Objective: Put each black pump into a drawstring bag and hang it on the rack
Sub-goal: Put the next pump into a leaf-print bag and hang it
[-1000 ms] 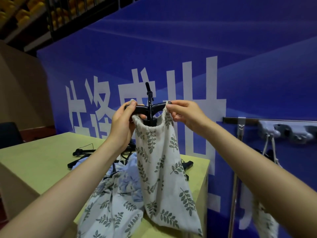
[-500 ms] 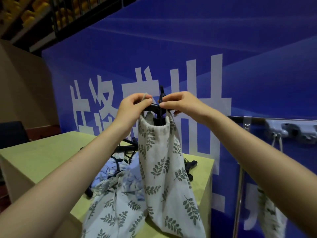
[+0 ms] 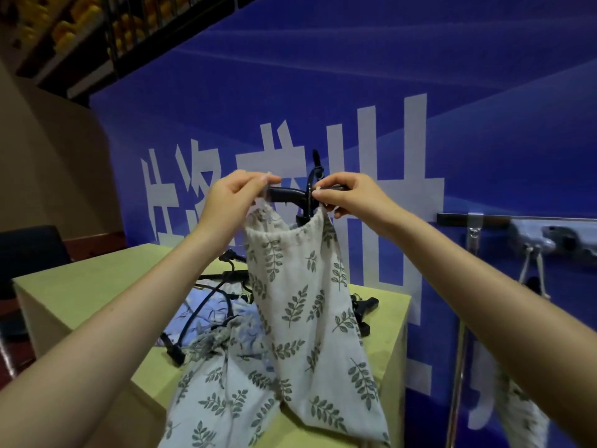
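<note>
A white leaf-print drawstring bag [image 3: 300, 305] hangs upright in front of me above the table. A black pump [image 3: 308, 195] stands inside it, with its T-handle and hose sticking out of the gathered mouth. My left hand [image 3: 237, 197] pinches the drawstring at the left of the mouth. My right hand [image 3: 350, 195] pinches the drawstring at the right, close to the pump handle. The pump's body is hidden by the cloth.
More leaf-print and blue bags [image 3: 213, 370] and black pumps with hoses [image 3: 206, 302] lie on the yellow-green table [image 3: 84, 286]. At the right a metal rack [image 3: 517, 218] carries hooks; one filled bag [image 3: 517, 409] hangs from it. A blue banner wall stands behind.
Both hands moved from the bag's wide-open rim inward to the drawstrings, and the mouth of the bag has gathered narrower around the pump. The view shifted slightly left.
</note>
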The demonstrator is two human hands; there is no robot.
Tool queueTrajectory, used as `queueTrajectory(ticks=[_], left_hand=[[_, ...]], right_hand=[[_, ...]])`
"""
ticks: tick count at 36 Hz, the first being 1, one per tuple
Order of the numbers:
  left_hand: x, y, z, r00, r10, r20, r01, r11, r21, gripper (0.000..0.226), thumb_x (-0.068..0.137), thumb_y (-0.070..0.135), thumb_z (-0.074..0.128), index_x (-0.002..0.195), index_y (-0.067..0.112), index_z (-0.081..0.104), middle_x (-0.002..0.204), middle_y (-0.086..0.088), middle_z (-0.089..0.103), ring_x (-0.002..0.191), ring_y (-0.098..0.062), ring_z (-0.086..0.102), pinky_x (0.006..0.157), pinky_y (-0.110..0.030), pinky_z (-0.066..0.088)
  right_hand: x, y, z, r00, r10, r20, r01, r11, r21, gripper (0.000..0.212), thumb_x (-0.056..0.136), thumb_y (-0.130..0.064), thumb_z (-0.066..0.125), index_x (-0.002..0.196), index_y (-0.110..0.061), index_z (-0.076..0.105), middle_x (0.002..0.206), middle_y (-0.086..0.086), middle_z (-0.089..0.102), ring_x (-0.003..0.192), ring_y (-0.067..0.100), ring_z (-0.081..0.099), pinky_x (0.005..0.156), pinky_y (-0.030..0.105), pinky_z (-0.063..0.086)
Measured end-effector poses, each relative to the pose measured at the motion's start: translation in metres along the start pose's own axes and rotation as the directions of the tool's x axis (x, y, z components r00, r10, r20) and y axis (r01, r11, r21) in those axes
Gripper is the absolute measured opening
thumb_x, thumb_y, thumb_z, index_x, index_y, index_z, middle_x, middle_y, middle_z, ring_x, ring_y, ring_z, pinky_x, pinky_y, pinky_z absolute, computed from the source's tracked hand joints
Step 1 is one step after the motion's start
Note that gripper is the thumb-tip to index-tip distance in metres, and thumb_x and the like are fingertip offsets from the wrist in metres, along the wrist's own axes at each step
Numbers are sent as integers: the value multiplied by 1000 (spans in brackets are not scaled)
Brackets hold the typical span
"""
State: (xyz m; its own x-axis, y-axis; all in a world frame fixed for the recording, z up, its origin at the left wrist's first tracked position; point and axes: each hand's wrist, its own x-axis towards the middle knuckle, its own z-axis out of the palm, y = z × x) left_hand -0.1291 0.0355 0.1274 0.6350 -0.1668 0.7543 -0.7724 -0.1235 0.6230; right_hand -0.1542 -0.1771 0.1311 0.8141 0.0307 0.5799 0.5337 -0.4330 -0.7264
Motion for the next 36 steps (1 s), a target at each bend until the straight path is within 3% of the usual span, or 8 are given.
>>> queueTrajectory(ticks=[3,7,12,21,26,30,33,36], left_hand=[[7,11,8,990,88,107,-102,986,128,20,99,26,50,102,31,70,107,2,59,98,0,56,83,-8,42],[14,9,20,987,74,143,-101,977,186,21,100,25,49,104,30,68,105,4,57,103,-7,56,89,-17,44],[6,-3,21,999,-45,25,46,998,-33,22,100,26,49,104,27,71,112,-5,66,96,-8,65,77,-15,51],[2,-12,12,946,-243,-217,179,945,-275,26,98,21,50,87,26,73,84,6,62,78,-9,56,70,-21,52],[5,-15,7,944,-309,-113,252,900,-356,21,98,14,49,99,18,70,88,0,63,79,-9,57,61,-12,50],[4,-12,7,958,-286,14,263,859,-438,23,100,15,46,99,13,70,99,-4,68,88,-14,66,73,-23,56],[2,-10,9,967,-242,76,253,884,-392,26,100,14,44,96,13,70,100,-3,68,91,-15,65,78,-28,56],[4,-7,8,970,-215,114,241,916,-321,27,100,13,44,96,14,71,99,0,69,90,-15,65,70,-23,54]], right_hand=[[0,-6,-1,999,21,44,-22,1000,22,13,88,-19,69,99,-12,69,82,3,69,72,10,63,66,21,53],[-2,-14,-3,992,59,114,-68,994,82,16,91,-21,65,100,-9,70,92,16,72,77,16,64,68,23,51],[-5,-15,-7,979,117,169,-136,985,105,16,94,-16,61,107,-9,67,103,17,71,85,18,65,64,19,50],[-5,-6,-5,993,83,89,-97,982,162,17,93,-10,61,108,-3,64,97,16,66,84,21,62,69,21,55],[-7,-4,-1,997,25,73,-38,983,180,13,93,-10,61,105,-5,62,89,7,64,76,14,60,66,18,53],[-7,-4,2,998,-8,61,1,995,103,13,93,-14,62,105,-8,63,88,4,64,78,15,60,70,24,53],[-7,-4,1,998,-21,55,18,999,48,10,93,-16,62,102,-12,62,89,7,63,75,12,58,67,23,51],[-7,-4,-3,997,-25,67,24,1000,17,7,93,-19,62,100,-16,61,84,1,62,68,7,56,62,19,49]])
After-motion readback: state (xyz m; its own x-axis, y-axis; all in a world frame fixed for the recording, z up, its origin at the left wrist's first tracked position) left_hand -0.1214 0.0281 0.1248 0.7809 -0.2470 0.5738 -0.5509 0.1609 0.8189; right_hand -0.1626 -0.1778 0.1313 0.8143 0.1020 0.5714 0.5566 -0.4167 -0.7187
